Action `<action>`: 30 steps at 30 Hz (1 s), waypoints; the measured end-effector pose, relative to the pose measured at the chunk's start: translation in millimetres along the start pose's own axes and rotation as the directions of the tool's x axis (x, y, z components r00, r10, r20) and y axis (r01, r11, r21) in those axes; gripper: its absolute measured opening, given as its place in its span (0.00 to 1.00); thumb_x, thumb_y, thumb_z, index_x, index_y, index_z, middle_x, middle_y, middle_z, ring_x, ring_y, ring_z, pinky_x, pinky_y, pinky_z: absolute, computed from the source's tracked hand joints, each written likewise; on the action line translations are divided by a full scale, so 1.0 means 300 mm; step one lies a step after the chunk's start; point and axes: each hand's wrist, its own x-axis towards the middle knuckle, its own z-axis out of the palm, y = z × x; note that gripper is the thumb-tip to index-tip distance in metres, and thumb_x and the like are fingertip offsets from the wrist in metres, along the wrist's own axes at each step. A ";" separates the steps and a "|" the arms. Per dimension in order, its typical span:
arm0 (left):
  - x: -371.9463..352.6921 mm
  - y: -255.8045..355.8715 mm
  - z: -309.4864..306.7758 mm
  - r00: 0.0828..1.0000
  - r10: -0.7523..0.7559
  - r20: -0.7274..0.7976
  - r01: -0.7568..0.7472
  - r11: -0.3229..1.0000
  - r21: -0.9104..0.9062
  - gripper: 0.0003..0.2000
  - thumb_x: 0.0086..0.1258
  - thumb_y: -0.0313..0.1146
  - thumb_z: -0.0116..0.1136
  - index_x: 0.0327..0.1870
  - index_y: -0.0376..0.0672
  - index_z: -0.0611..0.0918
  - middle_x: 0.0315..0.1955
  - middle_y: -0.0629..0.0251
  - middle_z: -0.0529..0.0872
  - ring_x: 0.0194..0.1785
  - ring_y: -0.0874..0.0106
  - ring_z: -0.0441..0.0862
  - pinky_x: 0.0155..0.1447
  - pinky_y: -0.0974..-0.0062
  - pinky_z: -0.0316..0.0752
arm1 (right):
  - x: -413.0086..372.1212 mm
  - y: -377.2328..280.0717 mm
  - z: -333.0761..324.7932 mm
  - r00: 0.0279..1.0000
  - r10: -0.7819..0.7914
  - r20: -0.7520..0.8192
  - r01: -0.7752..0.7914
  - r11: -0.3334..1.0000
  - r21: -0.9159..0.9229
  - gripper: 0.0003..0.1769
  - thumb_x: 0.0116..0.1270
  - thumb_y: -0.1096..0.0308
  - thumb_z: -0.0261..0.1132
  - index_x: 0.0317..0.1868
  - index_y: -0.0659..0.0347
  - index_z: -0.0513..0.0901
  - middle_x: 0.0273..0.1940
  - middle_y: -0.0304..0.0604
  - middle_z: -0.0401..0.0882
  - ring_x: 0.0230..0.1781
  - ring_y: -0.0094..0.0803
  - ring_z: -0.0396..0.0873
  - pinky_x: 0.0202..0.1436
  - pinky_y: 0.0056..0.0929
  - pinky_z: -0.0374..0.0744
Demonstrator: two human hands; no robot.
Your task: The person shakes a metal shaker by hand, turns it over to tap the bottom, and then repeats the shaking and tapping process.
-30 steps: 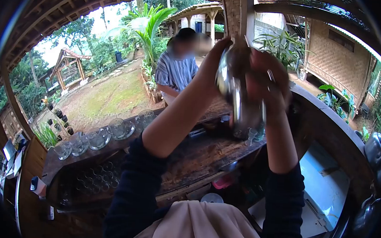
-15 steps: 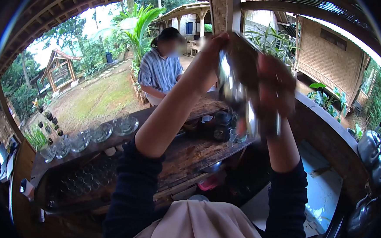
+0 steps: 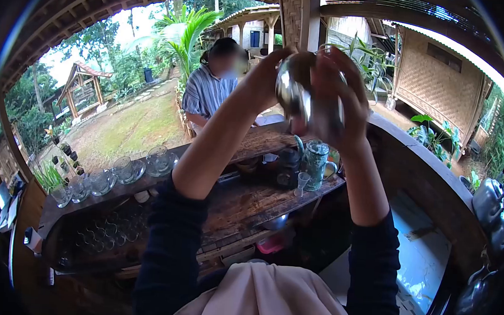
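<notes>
Left hand and right hand curled around one shiny metal container, raised over worktop toward its right end; contents hidden. One green pot, one small glass near right end's front edge. Roughly five glass cups along ledge, left end. Wood surface visible along worktop's front edge, left of small glass.

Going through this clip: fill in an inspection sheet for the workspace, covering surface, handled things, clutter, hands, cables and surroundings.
Surface: dark wooden counter, worn top.
Handled things: shiny metal container, raised between both hands.
Clutter: glasses in a row; green pot beside a small glass.
Hands: left hand and right hand grip the container.
Cables: nothing seen.
Surroundings: person in striped shirt across the counter; garden beyond.
</notes>
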 end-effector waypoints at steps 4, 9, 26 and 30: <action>0.013 0.060 0.037 0.853 -0.483 -0.195 0.390 0.840 -0.377 0.22 0.71 0.39 0.42 0.59 0.32 0.68 0.53 0.51 0.76 0.55 0.62 0.76 0.59 0.63 0.73 | -0.003 0.023 -0.036 0.951 0.307 -0.023 -0.308 0.951 -0.039 0.32 0.38 0.55 0.79 0.48 0.52 0.82 0.58 0.51 0.71 0.60 0.47 0.70 0.60 0.41 0.70; -0.024 0.206 0.148 0.963 0.216 0.160 -0.233 0.967 0.101 0.22 0.71 0.39 0.47 0.62 0.37 0.66 0.51 0.54 0.76 0.52 0.65 0.77 0.55 0.68 0.74 | 0.035 -0.066 -0.059 0.998 -0.018 -0.059 0.020 0.999 0.026 0.29 0.45 0.56 0.74 0.50 0.56 0.81 0.58 0.50 0.71 0.59 0.45 0.71 0.60 0.40 0.71; 0.026 0.204 0.171 0.940 0.288 0.183 -0.286 0.957 -0.037 0.26 0.70 0.43 0.52 0.64 0.41 0.63 0.50 0.59 0.76 0.53 0.70 0.75 0.54 0.71 0.72 | -0.173 -0.078 -0.110 0.906 -0.419 -0.065 0.348 0.821 -0.453 0.35 0.56 0.45 0.63 0.56 0.63 0.72 0.57 0.47 0.70 0.60 0.48 0.67 0.59 0.46 0.69; 0.080 0.033 0.020 0.861 -0.483 -0.159 0.396 0.833 -0.386 0.16 0.71 0.39 0.45 0.53 0.41 0.74 0.47 0.56 0.79 0.50 0.65 0.79 0.55 0.64 0.75 | -0.024 0.027 0.028 0.970 -0.062 -0.233 0.005 0.971 -0.238 0.28 0.53 0.55 0.69 0.49 0.66 0.79 0.52 0.44 0.78 0.62 0.45 0.67 0.64 0.45 0.63</action>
